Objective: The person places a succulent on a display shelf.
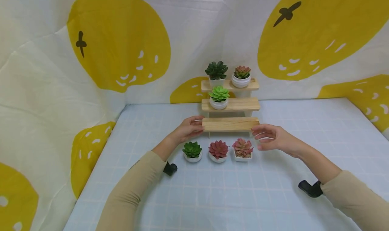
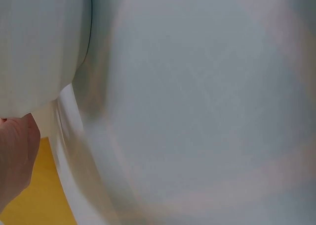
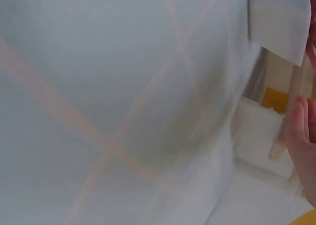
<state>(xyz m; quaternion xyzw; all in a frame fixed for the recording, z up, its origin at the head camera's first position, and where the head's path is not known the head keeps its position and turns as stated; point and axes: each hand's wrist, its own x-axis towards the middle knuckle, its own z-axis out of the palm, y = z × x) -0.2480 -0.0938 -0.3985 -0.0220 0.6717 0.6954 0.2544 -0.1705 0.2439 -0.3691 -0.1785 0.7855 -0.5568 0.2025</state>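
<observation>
Toward the back of the table (image 1: pixel 228 197) sits the wooden stand (image 1: pixel 238 105). Left hand (image 1: pixel 189 127) is at the bottom board's (image 1: pixel 231 124) left end, fingers bent, can't tell if gripping. Right hand (image 1: pixel 275 138) is by the other end, fingers loosely curved, thumb apart, seemingly holding nothing. Probably light, stiff, not slippery; I'd grab both ends, gently, since that pale green plant (image 1: pixel 219 96) could tip.

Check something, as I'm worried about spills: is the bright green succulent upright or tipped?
Upright: the bright green succulent sits leaves-up, its white pot standing on the middle shelf.
</observation>
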